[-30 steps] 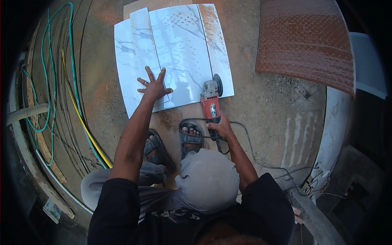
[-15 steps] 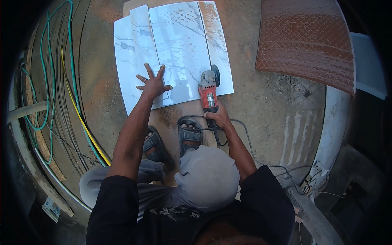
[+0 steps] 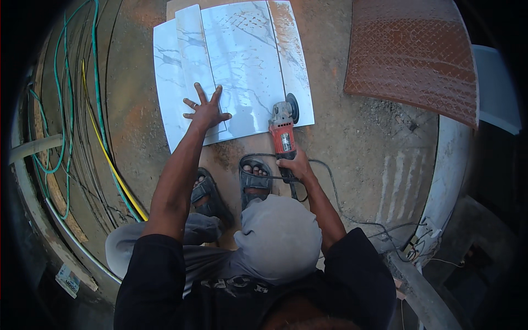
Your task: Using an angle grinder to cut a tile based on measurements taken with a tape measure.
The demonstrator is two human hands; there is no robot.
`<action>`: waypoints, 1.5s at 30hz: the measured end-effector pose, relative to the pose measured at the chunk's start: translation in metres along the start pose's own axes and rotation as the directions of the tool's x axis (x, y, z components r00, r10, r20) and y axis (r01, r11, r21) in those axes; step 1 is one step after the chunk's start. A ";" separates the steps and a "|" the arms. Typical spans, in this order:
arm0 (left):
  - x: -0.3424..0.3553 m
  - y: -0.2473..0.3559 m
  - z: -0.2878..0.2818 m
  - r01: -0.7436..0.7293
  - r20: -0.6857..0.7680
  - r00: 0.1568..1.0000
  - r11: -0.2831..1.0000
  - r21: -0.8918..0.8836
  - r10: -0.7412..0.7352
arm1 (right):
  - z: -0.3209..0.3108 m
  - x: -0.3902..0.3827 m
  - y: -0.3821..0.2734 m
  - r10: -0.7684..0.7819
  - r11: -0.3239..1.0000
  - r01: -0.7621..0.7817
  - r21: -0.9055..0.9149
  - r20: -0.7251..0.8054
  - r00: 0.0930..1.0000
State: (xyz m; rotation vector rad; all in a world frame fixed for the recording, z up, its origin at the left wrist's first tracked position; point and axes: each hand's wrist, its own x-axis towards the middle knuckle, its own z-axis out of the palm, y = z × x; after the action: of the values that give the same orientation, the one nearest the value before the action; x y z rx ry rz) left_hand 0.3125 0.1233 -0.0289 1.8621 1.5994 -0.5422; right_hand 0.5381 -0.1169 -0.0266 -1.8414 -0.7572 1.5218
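A white, marble-veined tile [image 3: 242,71] lies on the ground, dirtied brown along its right side, where a dark straight line runs down it. A narrower strip of similar tile [image 3: 190,49] rests on its left part. My left hand [image 3: 208,113] is pressed on the strip and tile, fingers spread. My right hand [image 3: 295,164] grips a red and black angle grinder [image 3: 283,137] by its body, its disc [image 3: 292,108] over the line near the tile's near edge. The grinder's cord loops beside my sandalled right foot [image 3: 254,176]; whether the disc touches the tile I cannot tell.
A brown textured tile [image 3: 410,55] lies at right, over a pale sheet [image 3: 495,88]. Green hose [image 3: 99,93], yellow hose [image 3: 102,132] and several cables run along the left beside a wooden board. Wires [image 3: 418,242] gather at the lower right near a concrete edge [image 3: 445,170].
The grinder moved forward along the line, then slightly back toward me. My left hand stays spread on the tile. The whole view has shifted slightly.
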 end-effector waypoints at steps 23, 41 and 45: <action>0.002 -0.001 0.000 0.004 0.004 1.000 0.999 -0.035 -0.004 | 0.000 0.009 0.001 -0.008 0.999 0.007 -0.032 -0.031 0.999; 0.001 -0.001 0.000 -0.008 -0.004 1.000 0.999 -0.036 0.008 | 0.000 -0.002 0.010 -0.009 1.000 0.008 -0.020 -0.016 1.000; 0.000 -0.001 -0.001 -0.005 -0.003 1.000 0.999 -0.042 0.005 | 0.002 0.013 0.005 -0.015 1.000 0.015 -0.013 -0.009 1.000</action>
State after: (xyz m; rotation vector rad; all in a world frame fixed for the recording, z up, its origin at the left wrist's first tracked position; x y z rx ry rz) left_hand 0.3115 0.1234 -0.0284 1.8365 1.5953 -0.5004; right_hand 0.5382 -0.1104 -0.0388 -1.8474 -0.7769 1.5011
